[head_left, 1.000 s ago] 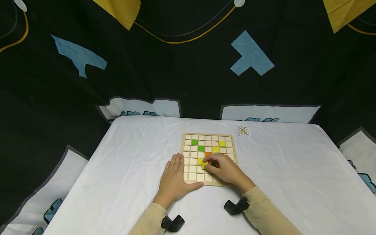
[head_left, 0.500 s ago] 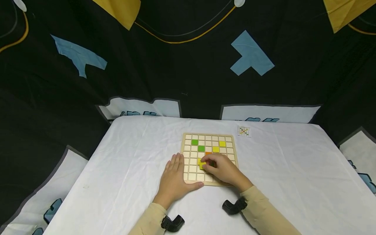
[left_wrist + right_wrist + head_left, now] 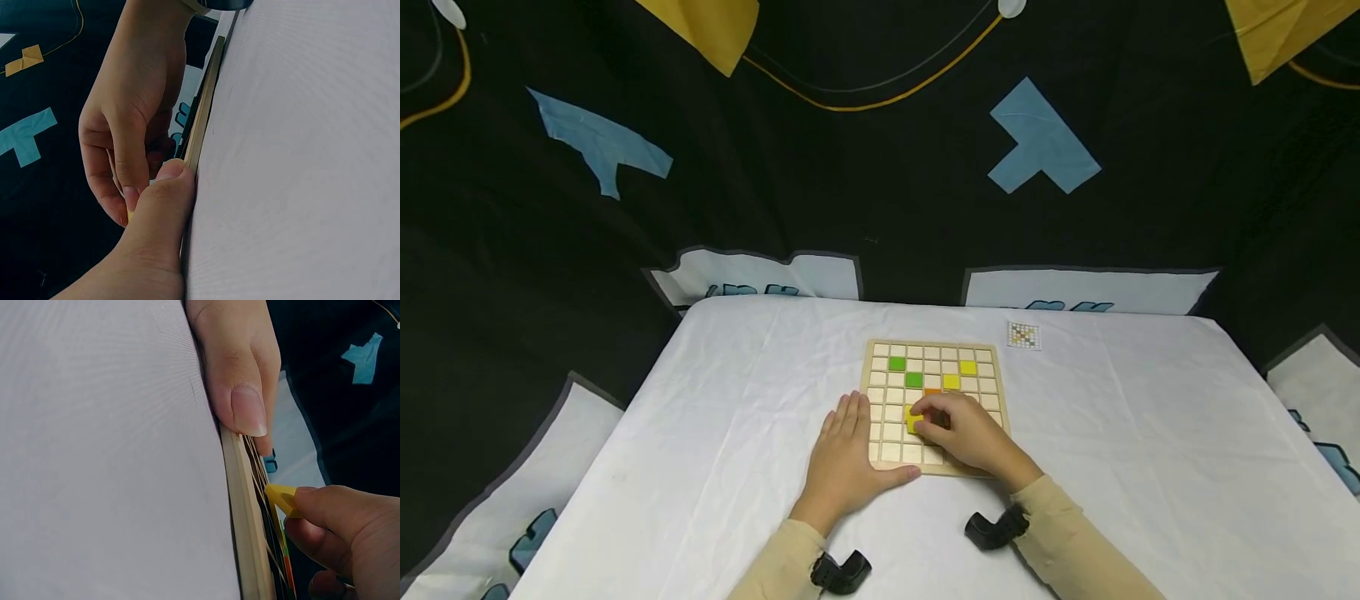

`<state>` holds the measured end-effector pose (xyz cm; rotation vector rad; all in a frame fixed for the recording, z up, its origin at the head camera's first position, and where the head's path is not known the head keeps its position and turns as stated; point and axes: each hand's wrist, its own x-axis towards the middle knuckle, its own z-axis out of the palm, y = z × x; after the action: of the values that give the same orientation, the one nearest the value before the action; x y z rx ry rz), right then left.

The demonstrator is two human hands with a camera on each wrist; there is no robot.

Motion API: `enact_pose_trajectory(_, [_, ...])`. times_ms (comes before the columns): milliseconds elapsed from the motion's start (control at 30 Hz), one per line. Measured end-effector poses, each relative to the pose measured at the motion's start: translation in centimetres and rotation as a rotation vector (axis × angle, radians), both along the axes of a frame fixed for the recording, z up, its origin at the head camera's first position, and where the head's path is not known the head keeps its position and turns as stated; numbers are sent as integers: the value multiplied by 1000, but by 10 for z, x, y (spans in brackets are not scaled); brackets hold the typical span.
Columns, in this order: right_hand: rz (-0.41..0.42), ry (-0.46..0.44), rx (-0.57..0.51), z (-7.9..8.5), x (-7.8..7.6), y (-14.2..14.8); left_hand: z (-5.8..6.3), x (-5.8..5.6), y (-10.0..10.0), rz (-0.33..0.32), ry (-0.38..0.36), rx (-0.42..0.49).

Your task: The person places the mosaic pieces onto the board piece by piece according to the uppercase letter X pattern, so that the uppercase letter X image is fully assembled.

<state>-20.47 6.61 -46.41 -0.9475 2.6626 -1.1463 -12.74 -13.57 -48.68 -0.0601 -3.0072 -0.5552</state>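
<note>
A wooden grid board [image 3: 940, 471] with square cells lies on the white-covered table. My right hand [image 3: 966, 429] is over its middle and pinches a yellow square tile [image 3: 282, 499] between thumb and fingers. In the right wrist view the tile is tilted, one edge right at the board's surface. My left hand [image 3: 846, 467] lies along the left side, fingers straight, its thumb at the front edge. Farther back on the grid sit two green tiles [image 3: 897, 363], two yellow tiles [image 3: 951, 381] and an orange tile [image 3: 932, 391], partly covered by the right hand.
Behind the board's right corner lies a small card [image 3: 1023, 335] printed with a coloured grid. The table [image 3: 1150, 417] has a white cloth. A dark patterned curtain [image 3: 865, 192] hangs behind it. Both wrists carry a black camera mount [image 3: 996, 530].
The right hand has shifted slightly left with the pinched yellow tile, which now overlaps the cell where another yellow square showed earlier. The left hand has stayed in place.
</note>
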Motion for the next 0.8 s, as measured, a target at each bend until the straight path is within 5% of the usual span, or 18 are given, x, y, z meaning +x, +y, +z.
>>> enact_pose_trajectory(800, [-9, 8, 10, 1, 0, -3, 1, 0, -2, -5, 1, -9])
